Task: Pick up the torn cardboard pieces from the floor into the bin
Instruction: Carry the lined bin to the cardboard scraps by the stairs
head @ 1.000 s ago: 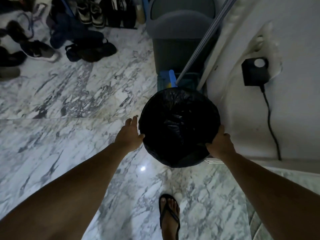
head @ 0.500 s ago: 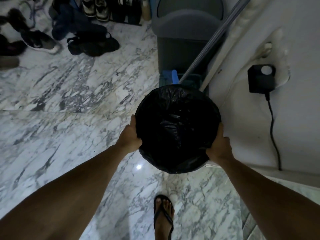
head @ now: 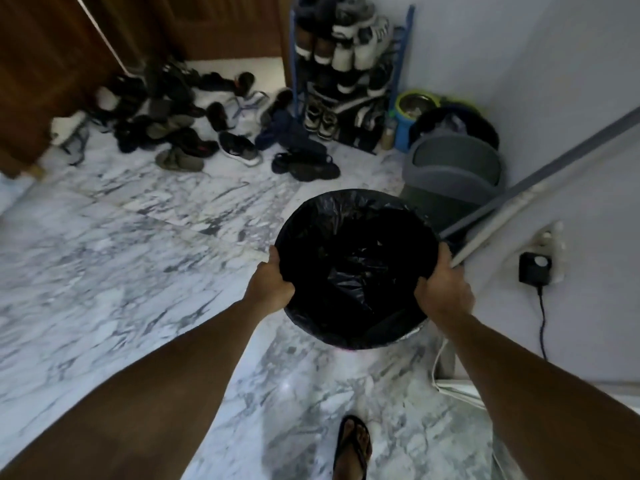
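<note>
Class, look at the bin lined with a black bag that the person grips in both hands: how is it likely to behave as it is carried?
The bin probably feels light: little shows inside it. The glossy black liner may slip under the left hand and right hand, since it is loose and crinkled. The rim likely stays stiff, keeping its round shape.

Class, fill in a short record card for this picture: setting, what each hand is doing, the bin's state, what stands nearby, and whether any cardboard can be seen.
setting: marble floor beside a pale wall
left hand: grips the bin's left rim
right hand: grips the bin's right rim
bin: round, lined with a black bag, held at both sides
nearby: grey lidded bin, blue shoe rack, loose shoes, wall plug
cardboard pieces: none visible
</note>
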A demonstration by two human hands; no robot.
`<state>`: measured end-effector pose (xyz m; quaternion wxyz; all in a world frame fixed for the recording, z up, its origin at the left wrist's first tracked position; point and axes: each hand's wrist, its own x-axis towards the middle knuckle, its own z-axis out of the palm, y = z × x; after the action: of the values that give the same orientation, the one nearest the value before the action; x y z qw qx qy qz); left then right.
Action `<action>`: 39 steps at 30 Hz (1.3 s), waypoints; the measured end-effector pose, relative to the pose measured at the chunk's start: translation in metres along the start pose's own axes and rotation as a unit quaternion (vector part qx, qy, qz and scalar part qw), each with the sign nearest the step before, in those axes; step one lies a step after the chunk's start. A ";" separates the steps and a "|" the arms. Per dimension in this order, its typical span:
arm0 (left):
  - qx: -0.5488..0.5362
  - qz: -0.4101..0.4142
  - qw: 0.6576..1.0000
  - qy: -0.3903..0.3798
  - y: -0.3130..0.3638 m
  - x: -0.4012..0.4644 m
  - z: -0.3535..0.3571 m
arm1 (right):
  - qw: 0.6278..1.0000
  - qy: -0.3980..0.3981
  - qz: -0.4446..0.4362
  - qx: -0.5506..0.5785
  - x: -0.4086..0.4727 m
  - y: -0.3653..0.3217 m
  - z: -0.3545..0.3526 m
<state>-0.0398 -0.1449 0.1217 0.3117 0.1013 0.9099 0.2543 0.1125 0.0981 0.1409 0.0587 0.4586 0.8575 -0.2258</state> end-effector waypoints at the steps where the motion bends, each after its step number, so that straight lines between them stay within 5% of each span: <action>1: -0.015 -0.007 1.000 0.020 -0.007 -0.013 -0.019 | 1.000 -0.001 -0.013 -0.008 -0.012 -0.020 -0.008; 10: -0.107 -0.118 0.939 0.303 -0.092 -0.153 -0.184 | 0.986 0.005 -0.164 0.001 -0.145 -0.216 -0.036; 16: -0.110 -0.149 0.887 0.422 -0.180 -0.254 -0.283 | 0.961 -0.010 -0.278 -0.013 -0.247 -0.348 -0.030; 25: -0.164 -0.244 0.805 0.515 -0.325 -0.379 -0.373 | 0.892 -0.073 -0.446 0.007 -0.393 -0.498 0.028; 39: -0.190 -0.459 0.649 0.576 -0.488 -0.507 -0.429 | 0.782 -0.216 -0.582 -0.061 -0.559 -0.694 0.138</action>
<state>0.0798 -0.9047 0.4168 -0.1863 -0.5571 0.7686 0.2532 -0.1466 -0.7193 0.4211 0.1278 -0.1929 0.9381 -0.2575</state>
